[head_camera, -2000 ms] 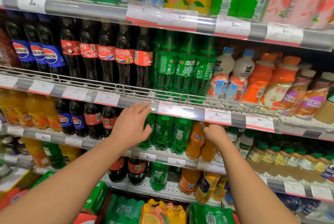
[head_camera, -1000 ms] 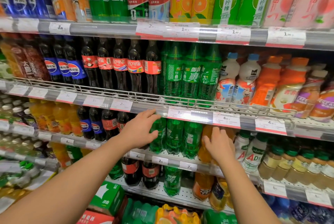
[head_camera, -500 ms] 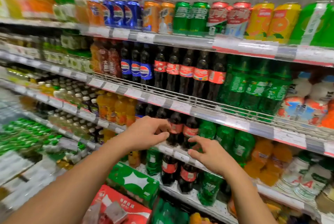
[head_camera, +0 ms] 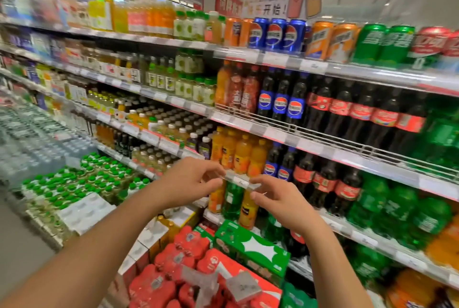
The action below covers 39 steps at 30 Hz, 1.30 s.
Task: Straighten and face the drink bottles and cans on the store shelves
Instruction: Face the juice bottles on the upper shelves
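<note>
My left hand (head_camera: 193, 181) and my right hand (head_camera: 280, 201) hover side by side in front of a shelf's price rail (head_camera: 239, 180). Their fingers are loosely curled and hold no bottle. Behind the rail stand orange juice bottles (head_camera: 242, 156), with small Pepsi bottles (head_camera: 278, 166) and cola bottles (head_camera: 323, 178) to their right. Under the rail, between my hands, stand a green soda bottle (head_camera: 232, 198) and an orange bottle (head_camera: 248, 208). The view is motion-blurred.
Higher shelves carry big Pepsi and cola bottles (head_camera: 347, 109) and a row of cans (head_camera: 275, 33). Red shrink-wrapped packs (head_camera: 173, 270) and a green carton (head_camera: 250, 245) are stacked below my hands. Green-capped bottle packs (head_camera: 74, 183) line the aisle floor (head_camera: 19, 245) at left.
My view has swung left along the aisle and up. Both hands have left the green and orange bottles and moved left, close together, in front of the orange juice section.
</note>
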### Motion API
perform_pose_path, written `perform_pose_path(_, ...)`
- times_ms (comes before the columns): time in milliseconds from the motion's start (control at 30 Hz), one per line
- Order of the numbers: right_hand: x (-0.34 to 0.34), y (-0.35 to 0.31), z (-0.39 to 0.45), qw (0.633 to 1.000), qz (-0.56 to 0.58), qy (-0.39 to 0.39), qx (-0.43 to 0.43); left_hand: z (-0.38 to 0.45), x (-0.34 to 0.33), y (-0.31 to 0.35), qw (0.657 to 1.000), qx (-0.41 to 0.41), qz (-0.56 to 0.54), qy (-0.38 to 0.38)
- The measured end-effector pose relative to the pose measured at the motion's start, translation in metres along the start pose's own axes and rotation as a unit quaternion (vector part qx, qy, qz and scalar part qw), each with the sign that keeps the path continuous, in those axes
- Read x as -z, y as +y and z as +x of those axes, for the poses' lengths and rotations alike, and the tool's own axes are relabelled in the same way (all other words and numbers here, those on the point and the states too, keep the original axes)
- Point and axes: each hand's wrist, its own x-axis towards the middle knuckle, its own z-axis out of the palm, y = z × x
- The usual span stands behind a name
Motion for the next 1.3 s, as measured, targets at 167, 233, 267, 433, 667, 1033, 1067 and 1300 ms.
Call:
perform_pose_path(167, -0.032, -0.053, 0.032, 1.000, -0.003, 0.002, 0.017, -0.036, 0.042, -0.052, 1.000, 0.015, 0.008, 0.015)
perform_pose_path(233, -0.040, -0.068, 0.046, 1.000, -0.003, 0.003, 0.028, -0.043, 0.055, -0.069, 0.999, 0.026, 0.012, 0.025)
perform_pose_path(267, -0.043, -0.074, 0.053, 0.999, -0.002, 0.004, 0.034, -0.045, 0.060, -0.076, 0.999, 0.028, 0.012, 0.029)
perform_pose_path(433, -0.061, -0.089, 0.088, 0.998, 0.017, 0.015, 0.050, -0.046, 0.076, -0.109, 0.999, 0.031, 0.011, 0.038)
perform_pose_path(667, -0.086, -0.086, 0.150, 0.999, 0.018, 0.014, 0.044, -0.016, 0.084, -0.163, 0.999, 0.025, 0.020, 0.018)
perform_pose_path(1033, -0.049, -0.080, 0.315, 0.999, -0.014, 0.023, 0.042, 0.117, 0.138, -0.254, 0.994, -0.006, 0.073, -0.082)
perform_pose_path(1067, -0.045, -0.080, 0.331, 0.998, -0.020, 0.026, 0.044, 0.131, 0.144, -0.262, 0.994, -0.012, 0.077, -0.078)
perform_pose_path(1300, -0.018, -0.091, 0.412, 0.994, -0.076, 0.042, 0.074, 0.207, 0.164, -0.311, 0.996, -0.040, 0.055, -0.063)
